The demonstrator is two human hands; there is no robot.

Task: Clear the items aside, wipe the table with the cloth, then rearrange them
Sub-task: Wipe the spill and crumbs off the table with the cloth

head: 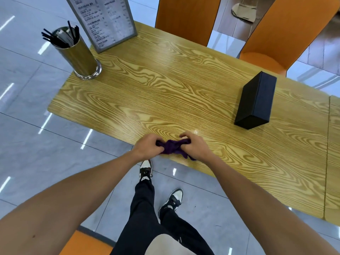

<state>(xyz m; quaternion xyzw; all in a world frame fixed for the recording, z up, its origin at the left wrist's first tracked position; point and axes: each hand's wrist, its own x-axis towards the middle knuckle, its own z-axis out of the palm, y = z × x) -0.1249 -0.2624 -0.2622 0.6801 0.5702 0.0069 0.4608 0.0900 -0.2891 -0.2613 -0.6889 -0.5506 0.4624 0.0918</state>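
A bunched purple cloth sits at the near edge of the wooden table. My left hand grips its left end and my right hand grips its right end, so both hands hold it. A steel cup with black straws stands at the table's far left corner. A framed menu stand rises just behind it. A black rectangular box lies on the right part of the table.
Two orange chairs stand at the table's far side, the second chair to the right. Another orange seat is by my legs. A second tabletop abuts on the right. Grey tiled floor surrounds the table.
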